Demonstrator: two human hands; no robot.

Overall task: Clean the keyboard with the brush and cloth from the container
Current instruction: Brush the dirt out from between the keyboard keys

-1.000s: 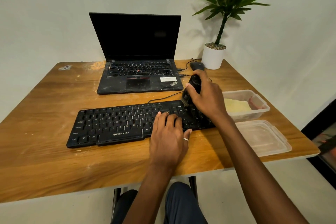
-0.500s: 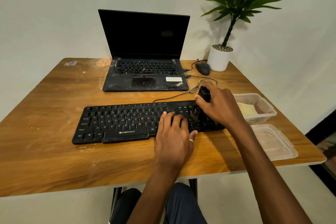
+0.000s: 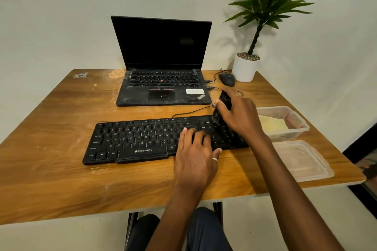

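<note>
Now: keyboard (image 3: 142,140) lies flat on the table (image 3: 51,169). Left hand (image 3: 195,155) rests on the keys right of the keyboard's middle, fingers straight, pinning it down. Right hand (image 3: 240,116), over the keyboard's right end, is wrapped round the brush (image 3: 223,102), whose lower end meets the keys by the back edge. Judgement: keyboard light, rigid, likely to slide, hence the pinning. Brush light with a stiff handle, so grip it mid-handle. Right of the keyboard: container (image 3: 285,122) holding the cloth (image 3: 271,124), which looks soft and limp; pinch a corner.
</note>
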